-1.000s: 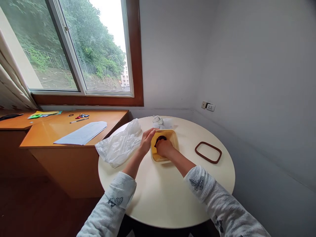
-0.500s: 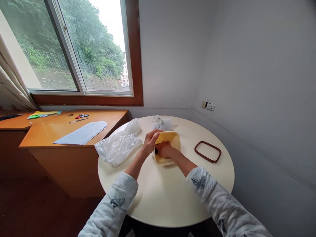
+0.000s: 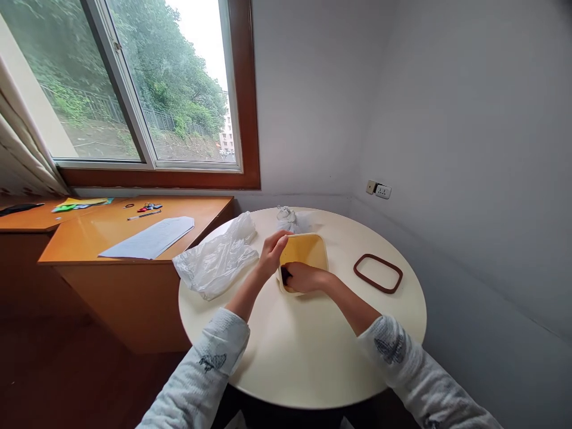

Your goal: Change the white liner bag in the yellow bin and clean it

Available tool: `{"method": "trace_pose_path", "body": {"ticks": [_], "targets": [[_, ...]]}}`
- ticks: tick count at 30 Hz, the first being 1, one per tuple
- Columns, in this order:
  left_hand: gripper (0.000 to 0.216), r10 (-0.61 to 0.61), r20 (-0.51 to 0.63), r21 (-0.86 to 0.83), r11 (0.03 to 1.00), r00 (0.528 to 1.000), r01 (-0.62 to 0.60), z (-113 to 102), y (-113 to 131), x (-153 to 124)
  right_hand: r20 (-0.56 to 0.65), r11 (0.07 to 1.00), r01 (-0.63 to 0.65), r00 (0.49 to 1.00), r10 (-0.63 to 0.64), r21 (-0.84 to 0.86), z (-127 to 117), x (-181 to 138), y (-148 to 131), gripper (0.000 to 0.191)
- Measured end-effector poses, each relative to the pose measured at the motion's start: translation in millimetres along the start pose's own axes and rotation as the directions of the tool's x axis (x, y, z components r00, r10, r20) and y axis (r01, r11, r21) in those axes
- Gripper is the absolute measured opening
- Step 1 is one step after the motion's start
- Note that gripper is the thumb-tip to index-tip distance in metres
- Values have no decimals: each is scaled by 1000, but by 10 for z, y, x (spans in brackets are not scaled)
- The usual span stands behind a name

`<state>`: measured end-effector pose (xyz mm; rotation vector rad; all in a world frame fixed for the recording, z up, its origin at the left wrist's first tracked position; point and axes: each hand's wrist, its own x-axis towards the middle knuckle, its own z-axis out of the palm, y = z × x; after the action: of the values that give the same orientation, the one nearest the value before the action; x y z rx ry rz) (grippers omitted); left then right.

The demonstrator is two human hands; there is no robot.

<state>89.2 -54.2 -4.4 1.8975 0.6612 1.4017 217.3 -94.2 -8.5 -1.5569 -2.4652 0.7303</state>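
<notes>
A pale yellow rectangular plastic container [image 3: 308,247] is tilted toward me on the round table. My left hand [image 3: 271,253] is closed on its left rim, thumb on top. Inside it is my right hand [image 3: 304,278], its fingers curled against a small dark wad [image 3: 285,274] by the left inner wall. Whether the wad is cloth or sponge I cannot make out. A brown rounded rectangular ring [image 3: 378,273], like a lid's rim, lies to the right of the container.
On the cream round table [image 3: 308,351] a crumpled clear plastic bag [image 3: 217,259] lies at left, and a bunched whitish plastic bag [image 3: 288,220] behind the container. The wooden desk [image 3: 111,286] at left carries papers [image 3: 149,238], a pen [image 3: 143,215] and keys [image 3: 149,207].
My right hand has turned inside the container: its fingers, spread before, are now curled by the left wall, and the wrist has shifted right. My left hand keeps its hold.
</notes>
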Motion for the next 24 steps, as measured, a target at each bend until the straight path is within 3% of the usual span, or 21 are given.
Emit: {"method": "trace_pose_path", "body": {"ticks": [4, 10, 15, 19, 24], "targets": [[38, 5, 22, -22, 1000, 1000, -5, 1, -2, 7, 33, 994, -41, 999, 38, 101, -40, -169, 5, 6], [37, 14, 18, -37, 999, 1000, -13, 1, -3, 7, -53, 990, 76, 996, -70, 119, -37, -412, -33, 14], [37, -18, 2, -65, 998, 1000, 18, -6, -14, 5, -95, 985, 72, 994, -57, 155, -35, -549, -97, 22], [38, -44, -3, -70, 997, 999, 44, -16, -23, 15, -106, 987, 85, 992, -70, 139, -35, -569, -127, 15], [37, -29, 24, -50, 998, 999, 30, 5, -11, 23, -35, 999, 12, 999, -11, 40, -13, -393, -85, 23]]}}
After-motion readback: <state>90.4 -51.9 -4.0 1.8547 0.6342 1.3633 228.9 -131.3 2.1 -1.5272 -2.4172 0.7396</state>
